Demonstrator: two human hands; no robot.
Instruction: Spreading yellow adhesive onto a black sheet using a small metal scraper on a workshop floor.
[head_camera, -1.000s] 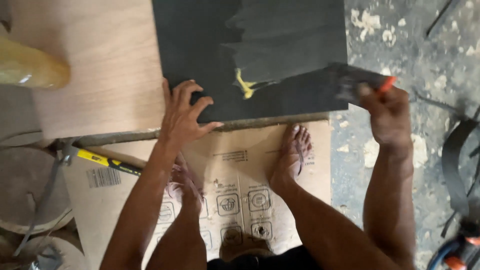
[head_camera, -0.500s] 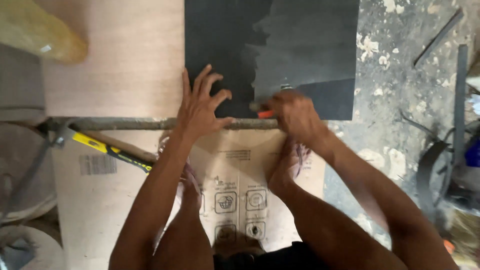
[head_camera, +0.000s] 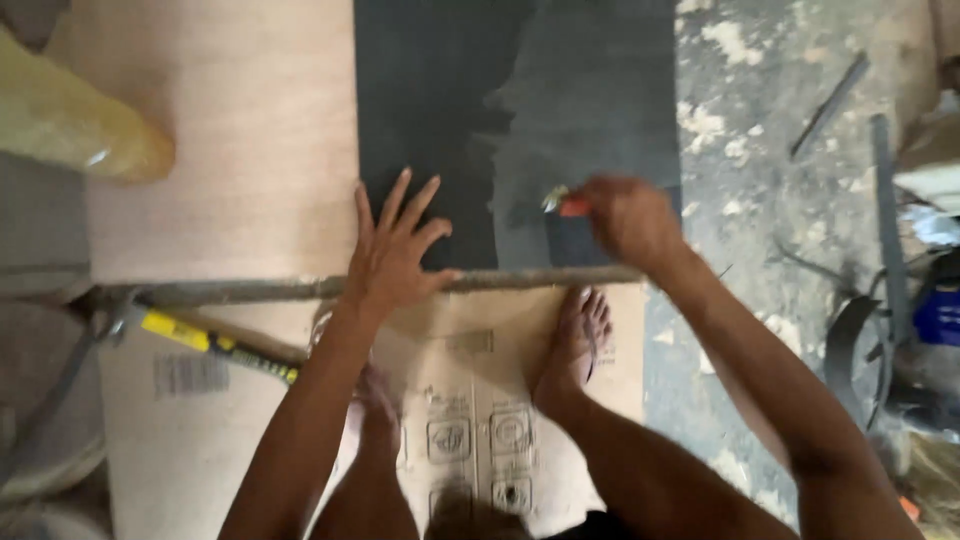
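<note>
head view shows the dark sheet (head_camera: 440, 110) at upper centre, its long axis running up the frame, with the left hand (head_camera: 392, 255) spread flat on its lower edge beside a straight metal bar (head_camera: 260, 290) lying left to right. the right hand (head_camera: 625, 218), blurred, is clenched on a small orange-handled tool (head_camera: 562, 203) over the sheet. flattened brown cardboard (head_camera: 470, 400) with square printed symbols lies at lower centre under the bare feet, and a yellow-handled tool (head_camera: 215, 343) is partly hidden by the left arm.

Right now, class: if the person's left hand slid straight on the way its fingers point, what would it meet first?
The left hand lies spread, fingers pointing away from the body, onto the dark sheet. Sliding on, it would likely meet only more of that sheet; nothing else shows ahead.
</note>
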